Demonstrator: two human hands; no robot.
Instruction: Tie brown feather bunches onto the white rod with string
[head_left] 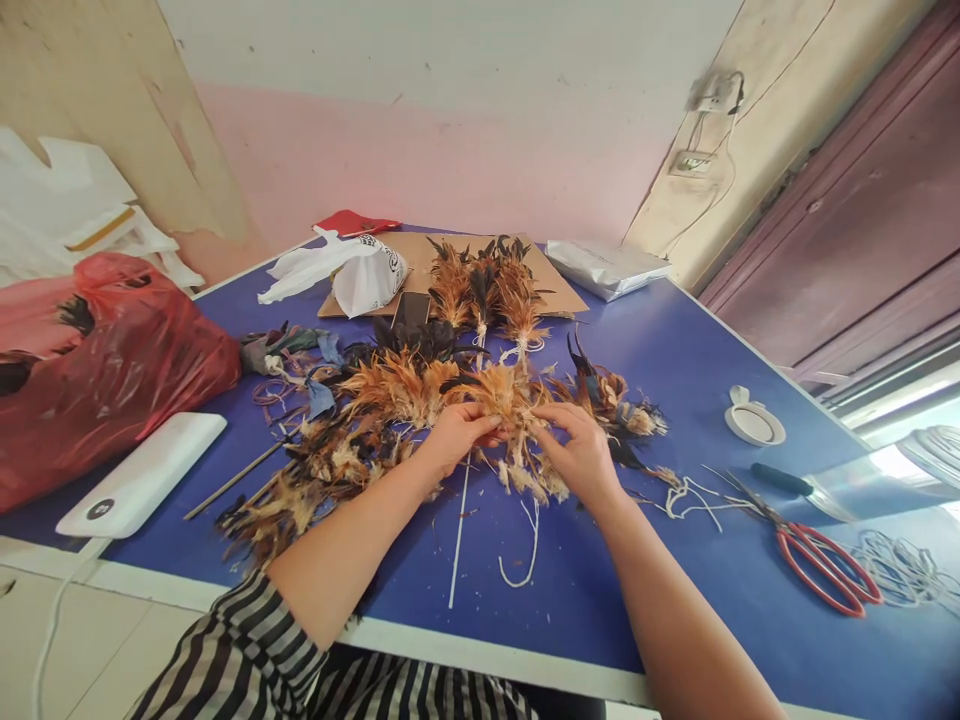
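My left hand (454,436) and my right hand (579,452) meet over the middle of a blue table (660,350). Both pinch a bunch of orange and tan feathers (508,396) between closed fingers. A thin white stick (459,530) runs from under the bunch toward me. A loose white string (525,545) curls beside it. More brown and black feathers (322,470) lie heaped under my left forearm. Three tied feather bundles (484,285) stand in a row behind the heap.
Red-handled scissors (814,555), a knife (784,480), a white round lid (754,422) and white cord (900,570) lie at right. A red plastic bag (105,350) and white power bank (142,470) sit at left. Cardboard (551,285), a white bag (352,272) and a phone (412,307) are behind.
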